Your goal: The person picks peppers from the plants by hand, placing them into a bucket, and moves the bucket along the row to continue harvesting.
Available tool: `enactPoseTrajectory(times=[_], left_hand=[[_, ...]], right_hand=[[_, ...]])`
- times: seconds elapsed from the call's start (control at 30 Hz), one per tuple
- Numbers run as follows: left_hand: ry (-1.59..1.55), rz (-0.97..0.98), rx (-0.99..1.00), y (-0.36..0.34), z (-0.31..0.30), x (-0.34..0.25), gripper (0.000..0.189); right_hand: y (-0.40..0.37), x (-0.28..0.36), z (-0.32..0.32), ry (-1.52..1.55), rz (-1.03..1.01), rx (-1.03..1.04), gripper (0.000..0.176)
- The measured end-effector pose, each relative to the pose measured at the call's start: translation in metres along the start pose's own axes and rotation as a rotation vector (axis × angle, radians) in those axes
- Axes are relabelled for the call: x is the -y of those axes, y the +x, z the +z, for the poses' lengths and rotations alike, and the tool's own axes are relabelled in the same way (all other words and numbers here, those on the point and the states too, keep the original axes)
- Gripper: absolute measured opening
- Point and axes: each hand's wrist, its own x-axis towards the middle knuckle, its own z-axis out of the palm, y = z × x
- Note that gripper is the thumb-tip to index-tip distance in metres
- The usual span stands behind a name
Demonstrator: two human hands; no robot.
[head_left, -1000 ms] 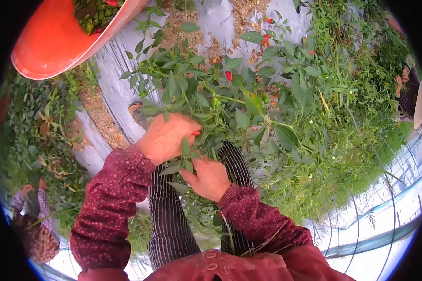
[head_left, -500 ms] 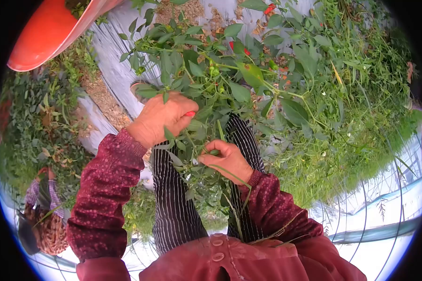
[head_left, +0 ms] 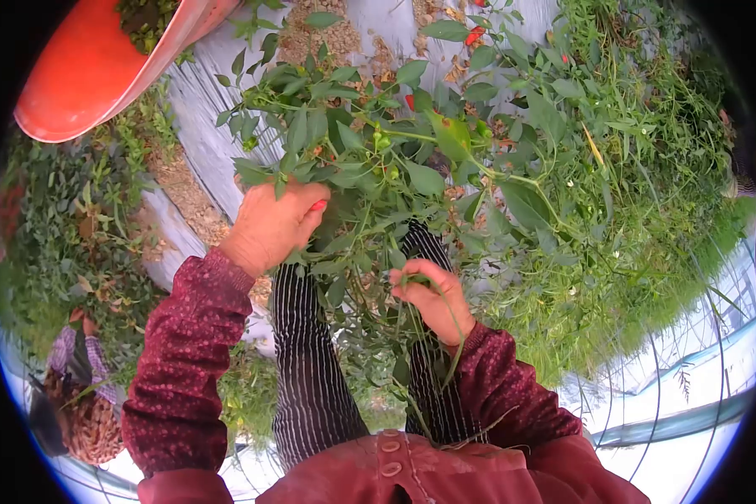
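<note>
My left hand (head_left: 275,225) is closed at the left side of a pepper plant (head_left: 344,160), its fingers curled around a red pepper (head_left: 318,205). Only the pepper's tip shows between thumb and fingers. Lower and to the right, my right hand (head_left: 435,304) is pinched on a thin green stem (head_left: 451,312) that trails down past the wrist. Leaves partly cover the space between both hands. More peppers hang or lie beyond them: a red one (head_left: 475,35) at the top and another (head_left: 410,102) among the leaves.
An orange-red bucket (head_left: 67,105) with greenery in it tilts in at upper left. Pale plastic sheeting (head_left: 206,126) covers the ground. Dense weeds (head_left: 638,185) grow to the right. Another person (head_left: 84,395) is bent among plants at lower left.
My left hand has shifted slightly left and down with the red pepper. My right hand has moved right and down, drawing the green stem with it. More of the bucket shows.
</note>
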Motion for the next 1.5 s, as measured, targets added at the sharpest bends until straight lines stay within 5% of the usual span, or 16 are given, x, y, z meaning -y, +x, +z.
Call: enactPoseTrajectory(times=[0.13,0.2,0.3,0.4,0.47,0.57,0.67,0.73,0.8,0.93,1.0,1.2,1.27,1.5], left_hand=[[0.372,-0.068,-0.076,0.012,0.015,-0.013,0.010],[0.434,-0.100,-0.098,0.015,0.020,-0.018,0.010],[0.598,-0.009,-0.131,0.016,0.014,-0.032,0.011],[0.520,0.061,-0.230,0.025,0.012,-0.049,0.011],[0.225,-0.258,0.007,0.039,0.014,-0.052,0.020],[0.040,-0.280,0.011,0.056,0.031,-0.030,0.023],[-0.024,-0.235,0.247,0.062,0.041,0.003,0.024],[-0.041,-0.247,0.201,0.053,0.045,0.006,0.025],[0.199,-0.031,0.233,0.046,0.040,0.002,0.026],[0.188,-0.038,0.086,0.040,0.045,0.004,0.017],[0.523,0.309,0.339,0.045,0.042,0.008,0.019],[0.641,0.228,-0.078,0.039,0.062,-0.011,0.034],[0.596,0.222,-0.030,0.038,0.053,-0.018,0.035],[0.531,-0.022,0.071,0.022,0.031,-0.050,0.025]], right_hand=[[0.064,0.034,0.006,-0.114,-0.164,-0.226,0.023],[0.082,0.056,0.024,0.009,0.129,-0.249,0.023],[0.101,0.040,0.036,-0.056,-0.005,-0.311,0.022],[0.112,0.017,0.028,-0.209,-0.280,-0.272,0.023],[0.110,0.011,0.027,-0.232,-0.176,-0.249,0.039],[0.094,0.006,0.048,0.012,-0.162,-0.179,0.045],[0.081,-0.005,0.052,-0.095,-0.113,-0.122,0.050],[0.067,-0.015,0.056,-0.204,-0.147,-0.135,0.051],[0.052,-0.029,0.063,-0.202,-0.269,-0.144,0.050],[0.025,-0.027,0.054,-0.224,-0.194,0.008,0.043],[0.024,-0.028,0.039,-0.179,-0.123,-0.035,0.037],[0.047,-0.019,-0.004,-0.056,0.178,-0.378,0.033],[0.054,-0.014,-0.005,-0.100,-0.146,-0.363,0.034],[0.071,-0.014,0.001,-0.080,-0.139,-0.265,0.032]])
